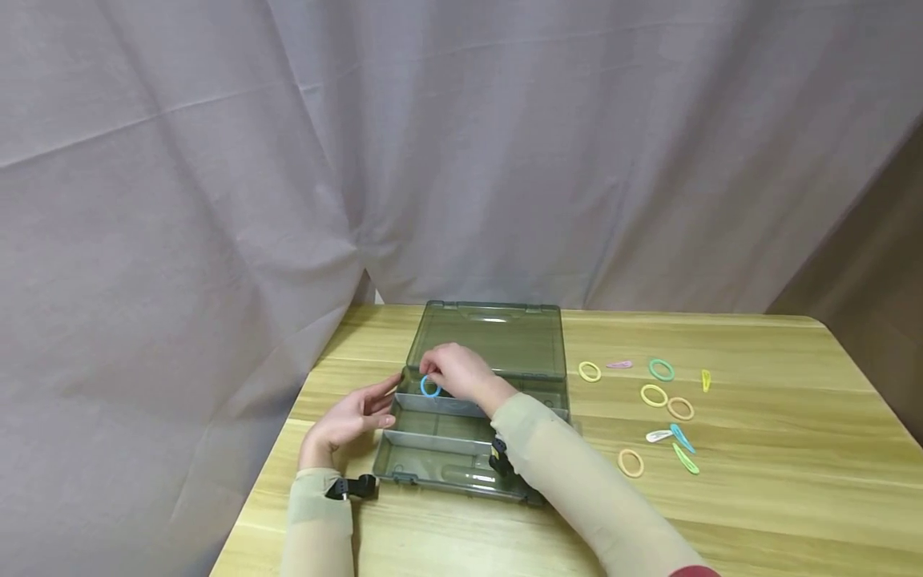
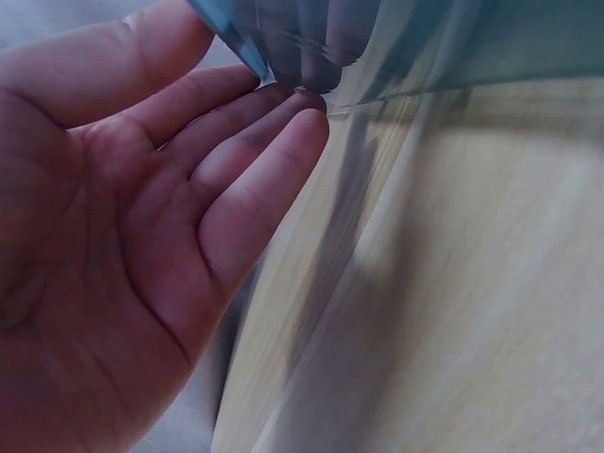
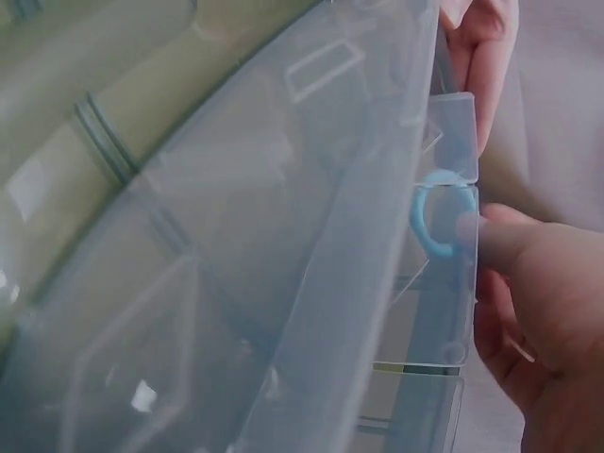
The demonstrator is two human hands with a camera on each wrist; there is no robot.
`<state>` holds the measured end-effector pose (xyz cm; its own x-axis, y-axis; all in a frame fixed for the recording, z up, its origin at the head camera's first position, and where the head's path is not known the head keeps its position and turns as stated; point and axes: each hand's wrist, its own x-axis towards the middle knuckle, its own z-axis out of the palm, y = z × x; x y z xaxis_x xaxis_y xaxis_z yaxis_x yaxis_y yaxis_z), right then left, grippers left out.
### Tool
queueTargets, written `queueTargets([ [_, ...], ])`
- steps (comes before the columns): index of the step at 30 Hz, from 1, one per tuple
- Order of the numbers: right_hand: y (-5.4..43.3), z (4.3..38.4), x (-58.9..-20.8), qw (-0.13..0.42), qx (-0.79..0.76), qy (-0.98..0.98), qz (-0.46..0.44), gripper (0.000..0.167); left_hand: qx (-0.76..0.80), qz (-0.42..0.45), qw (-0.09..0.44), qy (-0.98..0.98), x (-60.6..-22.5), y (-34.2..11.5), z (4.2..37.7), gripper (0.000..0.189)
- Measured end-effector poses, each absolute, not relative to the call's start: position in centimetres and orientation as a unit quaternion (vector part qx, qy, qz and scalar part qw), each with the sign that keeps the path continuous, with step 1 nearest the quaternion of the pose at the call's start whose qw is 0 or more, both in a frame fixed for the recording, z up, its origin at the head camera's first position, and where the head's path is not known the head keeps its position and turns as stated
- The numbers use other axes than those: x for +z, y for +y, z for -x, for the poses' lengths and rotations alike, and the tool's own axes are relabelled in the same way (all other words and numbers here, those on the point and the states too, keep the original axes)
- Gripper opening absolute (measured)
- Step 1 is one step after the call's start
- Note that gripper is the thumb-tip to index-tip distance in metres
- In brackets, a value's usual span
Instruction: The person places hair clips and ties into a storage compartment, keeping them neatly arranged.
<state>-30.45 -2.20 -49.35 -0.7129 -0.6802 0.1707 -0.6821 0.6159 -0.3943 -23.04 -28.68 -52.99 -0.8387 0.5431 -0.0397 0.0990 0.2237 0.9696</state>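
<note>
A translucent dark green compartment box (image 1: 433, 441) lies on the table with its lid (image 1: 497, 340) swung back, its dividers forming long rows. My right hand (image 1: 461, 373) reaches across it and pinches a light blue hair tie (image 1: 430, 387) at the left end of the back row. In the right wrist view, the blue hair tie (image 3: 417, 219) shows through clear plastic beside the thumb. My left hand (image 1: 353, 418) is at the box's left side, fingers nearly straight against the wall and thumb at the rim. The left wrist view shows the left palm (image 2: 113, 245) facing the camera.
To the right lie several hair ties, including yellow (image 1: 590, 371), green (image 1: 661, 369) and orange (image 1: 630, 463) ones. Among them are snap hair clips: pink (image 1: 619, 365), yellow (image 1: 706, 380), white (image 1: 658, 436), blue (image 1: 681, 437) and green (image 1: 686, 458). A grey curtain (image 1: 461, 160) hangs behind the table.
</note>
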Motion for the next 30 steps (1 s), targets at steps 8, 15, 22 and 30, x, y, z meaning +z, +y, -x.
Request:
queueTargets([
  [8, -2.6, 31.7, -49.7, 0.011, 0.145, -0.892, -0.429, 0.006, 0.582, -0.215, 0.190, 0.761, -53.3, -28.3, 23.2, 0.078],
  [15, -3.2, 32.0, -49.5, 0.015, 0.117, -0.884, -0.453, 0.007, 0.587, -0.217, 0.191, 0.756, -53.2, -28.0, 23.2, 0.080],
  [22, -3.7, 31.9, -49.7, 0.016, 0.128, -0.878, -0.462, 0.007, 0.595, -0.224, 0.194, 0.747, -53.3, -28.1, 23.3, 0.081],
  [30, -3.7, 32.2, -49.7, 0.007, 0.161, -0.874, -0.459, 0.010, 0.599, -0.228, 0.195, 0.743, -53.4, -28.6, 23.3, 0.078],
])
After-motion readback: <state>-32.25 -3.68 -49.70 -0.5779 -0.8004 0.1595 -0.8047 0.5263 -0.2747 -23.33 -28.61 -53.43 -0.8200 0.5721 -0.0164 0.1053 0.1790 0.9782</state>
